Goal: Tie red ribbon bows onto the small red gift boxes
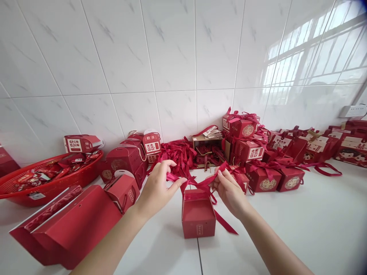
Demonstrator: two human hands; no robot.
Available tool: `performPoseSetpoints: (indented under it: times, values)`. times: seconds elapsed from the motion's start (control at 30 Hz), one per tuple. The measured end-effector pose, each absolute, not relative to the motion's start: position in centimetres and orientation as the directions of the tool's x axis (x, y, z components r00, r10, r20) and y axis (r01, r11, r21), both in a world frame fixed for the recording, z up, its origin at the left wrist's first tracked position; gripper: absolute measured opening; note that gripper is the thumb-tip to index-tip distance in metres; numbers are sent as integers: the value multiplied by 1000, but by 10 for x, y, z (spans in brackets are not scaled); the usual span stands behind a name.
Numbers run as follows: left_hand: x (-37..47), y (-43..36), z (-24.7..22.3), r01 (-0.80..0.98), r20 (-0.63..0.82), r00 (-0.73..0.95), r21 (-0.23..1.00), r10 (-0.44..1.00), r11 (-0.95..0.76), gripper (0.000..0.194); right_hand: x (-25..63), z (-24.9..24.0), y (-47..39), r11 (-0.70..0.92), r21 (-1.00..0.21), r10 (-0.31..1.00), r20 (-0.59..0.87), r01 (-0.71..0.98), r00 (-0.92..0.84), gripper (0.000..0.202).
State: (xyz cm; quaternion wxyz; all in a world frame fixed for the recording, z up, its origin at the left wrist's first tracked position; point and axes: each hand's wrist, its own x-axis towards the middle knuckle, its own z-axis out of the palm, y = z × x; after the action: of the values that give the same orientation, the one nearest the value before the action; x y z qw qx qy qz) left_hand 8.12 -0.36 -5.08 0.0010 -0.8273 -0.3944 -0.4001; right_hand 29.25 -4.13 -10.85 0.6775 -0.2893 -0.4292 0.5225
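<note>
A small red gift box [198,218] stands upright on the white tabletop in front of me. Dark red ribbon [202,185] crosses over its top, and one tail hangs down past the box's right side onto the table. On the left of the ribbon, my left hand [161,188] pinches it between thumb and fingers. My right hand [229,188] grips the ribbon on the other side with closed fingertips. Between the two hands the ribbon is looped or crossed; whether it is knotted I cannot tell.
A red plastic basket [96,164] of wrapped sweets stands at left, behind large folded red boxes [83,221]. A ribbon heap [179,154] and an open carton [200,143] lie by the tiled wall. Finished boxes with bows [265,179] and gift bags [318,147] fill the right.
</note>
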Motion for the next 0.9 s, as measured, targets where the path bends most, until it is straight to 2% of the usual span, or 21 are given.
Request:
performPoseSetpoints:
  times: [0.13, 0.27, 0.37, 0.43, 0.53, 0.67, 0.77, 0.83, 0.9]
  values:
    - [76, -2, -56, 671, 662, 381, 282, 645, -686, 33, 296, -110, -37, 318, -847, 946, 313, -427, 84, 21]
    - [71, -4, -56, 674, 651, 407, 259, 640, -692, 22, 298, -107, -39, 343, -864, 939, 323, -369, 117, 20]
    - [66, -7, -54, 675, 645, 374, 303, 666, -673, 15, 305, -104, -45, 356, -879, 930, 300, -317, 213, 21]
    - [61, -10, -53, 685, 603, 343, 365, 721, -631, 13, 314, -104, -51, 365, -863, 921, 281, -349, 269, 21]
    - [47, -11, -58, 732, 503, 311, 415, 807, -541, 12, 332, -110, -59, 326, -795, 930, 174, -512, 322, 15]
    - [23, -1, -82, 814, 407, 293, 368, 865, -449, 8, 356, -135, -70, 219, -680, 917, -101, -700, 385, 3]
    - [12, 6, -108, 835, 338, 306, 353, 890, -421, 11, 365, -156, -77, 150, -635, 883, -260, -758, 392, 5]
    - [9, 9, -120, 837, 304, 309, 362, 901, -410, 17, 367, -163, -80, 152, -633, 866, -285, -759, 411, 6]
    - [9, 13, -119, 848, 285, 307, 352, 908, -396, 22, 368, -159, -82, 200, -664, 860, -234, -721, 454, 6]
